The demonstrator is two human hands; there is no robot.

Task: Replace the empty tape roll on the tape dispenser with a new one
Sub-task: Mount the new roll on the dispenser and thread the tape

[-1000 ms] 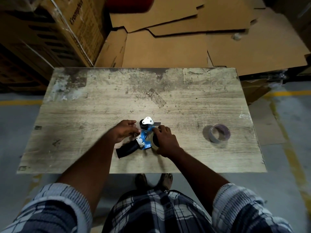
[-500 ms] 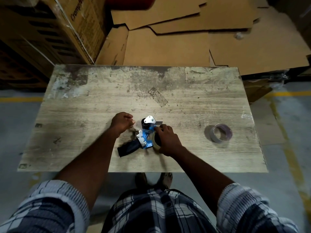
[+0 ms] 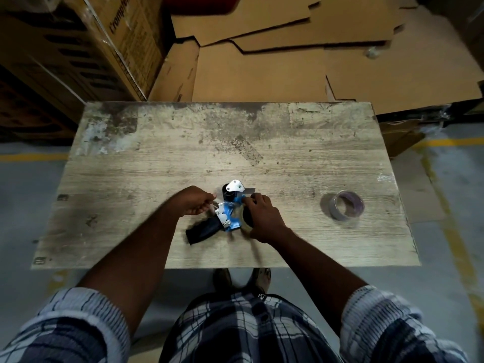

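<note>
Centre of the frame: tape dispenser (image 3: 230,218) lying on its side on the table (image 3: 157,166), black handle pointing to the lower left, blue body and toothed metal plate facing up. Already seated on it, a roll of tape (image 3: 242,225), mostly covered by the right hand (image 3: 262,218), fingers curled over the roll and pressing it down. Left hand (image 3: 195,204) just left of the metal plate, fingers closed in a pinch on something small; probably the loose tape end, but too small to tell. Well apart at the right of the table: a thin, see-through ring (image 3: 334,208), by the look of it the used-up roll.

Judged step: feeding the tape end through toward the teeth.

Risks from here:
- Tape end sticking to itself or to the roller, from slack in the pinch.
- Fingertips catching on the teeth, given how close the left hand sits.
- Dispenser sliding or tipping, with only the right hand bracing it.
- Roll loaded sticky side the wrong way; not checkable here.

Containers: a closed printed carton (image 3: 117,35) at the upper left, contents hidden; flattened cardboard (image 3: 262,72) across the top, holding nothing.
</note>
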